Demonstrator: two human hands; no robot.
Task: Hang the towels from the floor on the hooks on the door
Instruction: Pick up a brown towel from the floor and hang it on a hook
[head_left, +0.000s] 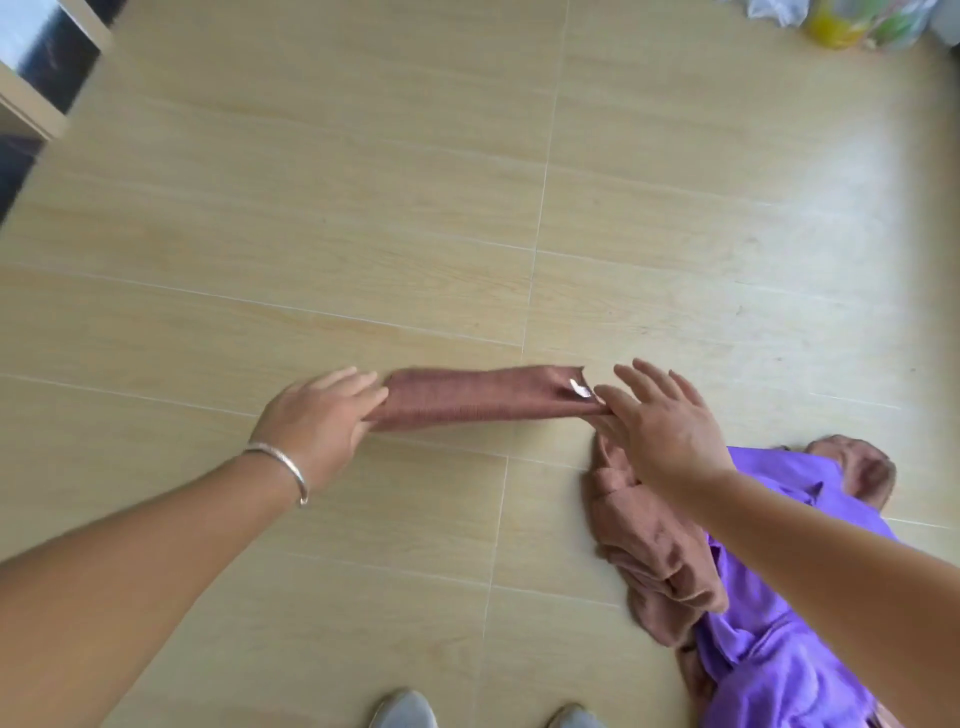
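Left hand and right hand pinch ends of brown towel, stretched above floor; purple towel below.

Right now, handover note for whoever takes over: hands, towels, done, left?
Left hand: grips the left end of the brown towel.
Right hand: pinches the right end near its white tag, other fingers spread.
The towel is stretched between the hands above the floor.
A second brown towel and a purple towel lie crumpled together on the floor at right.
Door and hooks are not in view.
Done: one towel picked up. Left: hang it, then fetch and hang the two on the floor.
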